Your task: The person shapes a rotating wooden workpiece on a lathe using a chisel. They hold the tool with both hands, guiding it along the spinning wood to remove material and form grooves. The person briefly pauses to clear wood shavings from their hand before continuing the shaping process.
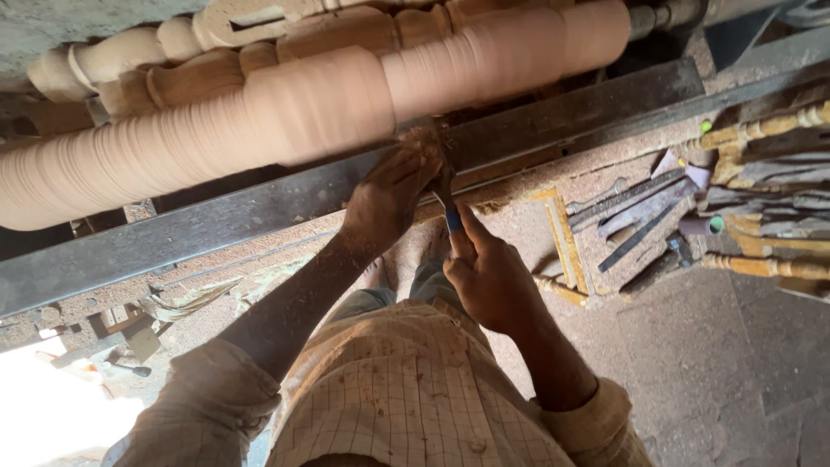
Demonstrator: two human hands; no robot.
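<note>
Both hands closed on a chisel (pixel 444 192) at the lathe.
Left hand (pixel 391 192) grips its blade against the rail (pixel 259 212); right hand (pixel 488 277) clasps the handle below the turned wood (pixel 320 108).

A long dark metal rail (pixel 259 212) runs slantwise under the turning wood. Below it the floor (pixel 692 346), stone dusted with sawdust, carries a loose heap of metal chisels (pixel 644 212) at the right, a yellow square (pixel 562 238) beside them, and turned wooden spindles (pixel 765 264) further right.
</note>
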